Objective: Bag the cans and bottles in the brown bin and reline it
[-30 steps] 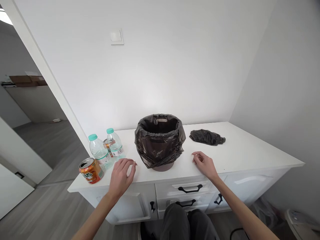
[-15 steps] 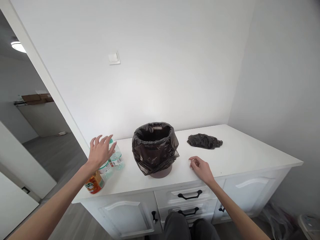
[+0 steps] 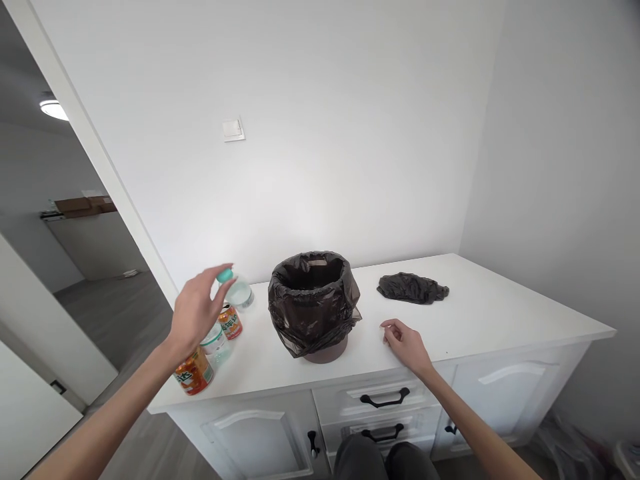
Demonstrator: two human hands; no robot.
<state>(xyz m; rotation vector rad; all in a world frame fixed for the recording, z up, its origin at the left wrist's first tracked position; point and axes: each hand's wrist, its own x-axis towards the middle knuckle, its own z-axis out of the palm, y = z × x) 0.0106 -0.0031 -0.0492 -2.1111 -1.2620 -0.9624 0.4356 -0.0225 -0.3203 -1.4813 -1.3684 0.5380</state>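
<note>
My left hand (image 3: 197, 303) pinches the green cap of a clear plastic bottle (image 3: 241, 293), which tilts with its base away from me. Part of the bottle is hidden behind the fingers. Below that hand stand an orange drink can (image 3: 231, 323), a second clear bottle (image 3: 216, 345) and a larger orange can (image 3: 195, 373) nearer the front edge. My right hand (image 3: 406, 343) rests on the counter with its fingers curled in and nothing visible in them. Between the hands is a bin (image 3: 327, 352) lined with a black plastic bag (image 3: 313, 320).
A crumpled black plastic bag (image 3: 413, 288) lies on the white counter (image 3: 510, 307) at the back right. Drawers with black handles (image 3: 385, 398) are below. A wall with a light switch (image 3: 233, 129) rises behind, and a doorway opens at the left.
My left hand has closed on the bottle's cap and moved the bottle back and up, uncovering the smaller can. My right hand stays by the bin. The view has shifted slightly.
</note>
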